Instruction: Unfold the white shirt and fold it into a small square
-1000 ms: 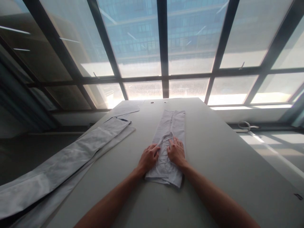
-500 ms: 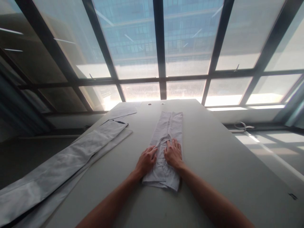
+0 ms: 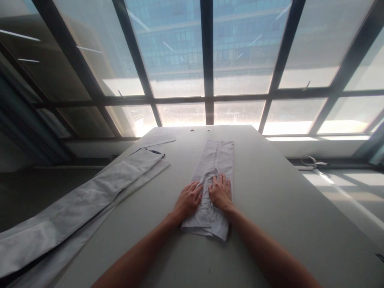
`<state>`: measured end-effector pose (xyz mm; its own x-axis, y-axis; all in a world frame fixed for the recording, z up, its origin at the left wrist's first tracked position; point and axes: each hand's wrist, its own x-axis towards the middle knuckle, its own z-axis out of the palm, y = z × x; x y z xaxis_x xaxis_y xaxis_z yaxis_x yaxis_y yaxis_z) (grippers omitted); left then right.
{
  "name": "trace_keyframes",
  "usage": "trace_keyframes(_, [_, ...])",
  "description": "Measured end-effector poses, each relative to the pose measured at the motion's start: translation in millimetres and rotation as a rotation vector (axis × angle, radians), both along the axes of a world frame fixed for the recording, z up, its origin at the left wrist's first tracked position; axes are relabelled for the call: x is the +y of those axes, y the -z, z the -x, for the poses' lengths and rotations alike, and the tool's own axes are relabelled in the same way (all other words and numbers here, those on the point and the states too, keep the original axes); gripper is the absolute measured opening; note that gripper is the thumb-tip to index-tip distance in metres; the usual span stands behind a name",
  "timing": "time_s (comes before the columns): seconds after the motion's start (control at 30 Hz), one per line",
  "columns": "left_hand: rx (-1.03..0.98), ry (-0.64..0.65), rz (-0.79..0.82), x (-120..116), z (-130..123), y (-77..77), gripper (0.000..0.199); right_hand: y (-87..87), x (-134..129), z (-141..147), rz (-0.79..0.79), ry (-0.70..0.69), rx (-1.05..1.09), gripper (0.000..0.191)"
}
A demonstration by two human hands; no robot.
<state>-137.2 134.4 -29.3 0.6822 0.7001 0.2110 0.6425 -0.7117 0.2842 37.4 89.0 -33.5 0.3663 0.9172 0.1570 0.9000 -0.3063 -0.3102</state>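
Folded white cloth (image 3: 223,158) lies lengthwise on pale table (image 3: 270,200), straight ahead of me, rumpled along middle. My left hand (image 3: 188,199) rests palm down on its left edge, fingers stretched out, loose. My right hand (image 3: 221,195) presses flat on its right half, fingers slightly apart. Bit of cloth shows between hands. Well off to left, long grey-white fabric (image 3: 78,202) slants along table. Beyond far end, dark-framed windows (image 3: 174,48).

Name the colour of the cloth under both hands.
The cloth is pale greyish white, seen in the head view.
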Motion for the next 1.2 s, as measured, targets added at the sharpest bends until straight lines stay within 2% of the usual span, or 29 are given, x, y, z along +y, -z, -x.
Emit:
trace_keyframes(0.27, [0.046, 0.004, -0.015, -13.8, -4.2, -2.9, 0.045, 1.7, -7.1, -5.0, -0.022, -0.016, -0.005, 0.058])
trace_keyframes(0.47, [-0.003, 0.094, -0.02, -31.9, -11.3, -15.7, 0.035, 4.5, -33.7, -21.3, -0.003, -0.04, -0.024, 0.059])
trace_keyframes(0.63, [-0.149, 0.004, 0.029, -28.3, -13.2, -23.1, 0.025, 6.5, -48.6, -33.2, -0.012, -0.052, -0.018, 0.06])
trace_keyframes(0.77, [-0.285, -0.09, 0.094, -17.9, -8.8, -19.9, 0.021, 5.5, -46.3, -34.8, 0.017, -0.047, 0.002, 0.061])
trace_keyframes(0.83, [-0.308, -0.095, 0.112, -14.6, -6.2, -17.6, 0.02, 4.3, -44.8, -34.3, 0.03, -0.047, 0.006, 0.061])
trace_keyframes(0.9, [-0.278, -0.064, 0.118, -13.4, -4.5, -16.9, 0.02, 3.0, -44.3, -33.7, 0.027, -0.052, 0.01, 0.06])
trace_keyframes(1.03, [-0.087, -0.052, 0.108, -13.1, -11.8, -22.2, 0.051, 2.1, -44.1, -32.8, 0.006, -0.052, 0.016, 0.057])
trace_keyframes(1.1, [0.033, -0.088, 0.063, -11.2, -25.9, -26.9, 0.059, 2.7, -43.1, -32.6, -0.007, -0.053, 0.018, 0.056])
trace_keyframes(1.2, [0.155, -0.137, -0.032, -2.8, -60.9, -32.7, 0.05, 3.4, -41.7, -32.9, -0.022, -0.054, 0.024, 0.055])
